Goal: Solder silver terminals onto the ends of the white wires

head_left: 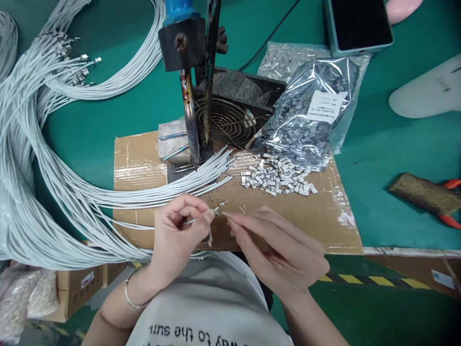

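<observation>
My left hand [182, 228] is closed around a thin white cable [189, 221], pinching it close to its end. A small metal tip [220, 206] sticks out past the thumb and forefinger. My right hand [277, 240] hovers just to the right of that tip, its fingers stretched toward it. Forefinger and thumb look slightly apart, and I make out nothing between them. Above both hands lies a bundle of white cables [173, 192], their ends on the cardboard [324, 226]. A pile of small metal connector shells [277, 175] rests beyond my right hand.
A soldering iron [189, 115] in a stand points down over the cable bundle. Behind it sits a dark fan [226, 120]. A clear bag of metal parts [306, 115] lies right of it. Red-handled pliers [425, 192] are at far right; looped cables [46, 144] cover the left.
</observation>
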Action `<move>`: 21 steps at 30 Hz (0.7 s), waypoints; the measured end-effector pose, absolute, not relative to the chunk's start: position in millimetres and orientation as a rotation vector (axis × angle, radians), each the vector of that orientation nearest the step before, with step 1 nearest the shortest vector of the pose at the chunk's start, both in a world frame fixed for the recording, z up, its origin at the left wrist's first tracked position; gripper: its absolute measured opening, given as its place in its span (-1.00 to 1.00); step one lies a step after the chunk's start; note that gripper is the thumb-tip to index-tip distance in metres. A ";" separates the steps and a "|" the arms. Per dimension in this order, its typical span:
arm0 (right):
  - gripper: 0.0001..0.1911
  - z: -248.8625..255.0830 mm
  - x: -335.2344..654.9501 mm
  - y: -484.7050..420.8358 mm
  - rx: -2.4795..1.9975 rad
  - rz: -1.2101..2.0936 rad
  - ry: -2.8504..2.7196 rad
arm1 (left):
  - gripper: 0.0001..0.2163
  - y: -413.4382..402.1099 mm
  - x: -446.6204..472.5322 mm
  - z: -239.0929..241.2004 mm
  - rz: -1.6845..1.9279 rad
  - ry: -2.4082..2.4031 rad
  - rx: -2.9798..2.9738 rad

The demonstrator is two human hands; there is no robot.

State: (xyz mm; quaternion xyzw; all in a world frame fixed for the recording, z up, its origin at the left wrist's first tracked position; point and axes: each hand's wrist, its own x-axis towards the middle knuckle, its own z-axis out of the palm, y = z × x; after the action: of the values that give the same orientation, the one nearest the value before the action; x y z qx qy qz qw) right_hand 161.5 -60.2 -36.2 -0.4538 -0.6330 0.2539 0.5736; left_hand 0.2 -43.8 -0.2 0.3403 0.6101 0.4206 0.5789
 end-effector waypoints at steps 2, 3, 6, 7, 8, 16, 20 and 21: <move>-0.59 -36.7 160.5 -61.3 -1.087 0.678 -1.420 | -0.89 -44.1 -0.9 -2.2 1.000 1.419 0.814; -0.61 -36.7 159.8 -61.9 -1.094 0.727 -1.382 | -0.89 -44.2 -1.6 -3.0 1.004 1.414 0.823; -0.64 -34.8 157.5 -62.8 -1.105 0.857 -1.294 | -0.88 -44.3 -3.6 -4.8 1.012 1.386 0.843; -0.65 -33.9 156.9 -62.9 -1.112 0.900 -1.270 | -0.88 -44.2 -4.2 -5.1 1.018 1.379 0.845; -0.67 -33.0 156.5 -63.0 -1.129 0.943 -1.237 | -0.88 -44.1 -4.6 -5.3 1.023 1.373 0.848; -0.80 -31.0 154.3 -58.8 -1.210 1.182 -0.897 | -0.89 -46.1 -4.6 -5.4 1.036 1.401 0.927; -0.78 -28.3 153.8 -52.0 -1.168 1.184 -0.923 | -0.87 -46.9 -4.4 -6.3 1.053 1.426 0.972; -0.78 -27.7 153.5 -50.4 -1.164 1.186 -0.927 | -0.87 -47.2 -4.5 -6.5 1.053 1.424 0.982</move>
State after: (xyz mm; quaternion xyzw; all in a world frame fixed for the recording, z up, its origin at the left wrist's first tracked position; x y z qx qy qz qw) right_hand 153.5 -50.4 -27.7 -0.4981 -0.3968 0.5076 0.5804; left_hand -4.5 -47.2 -6.5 0.4115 0.5965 0.4411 0.5295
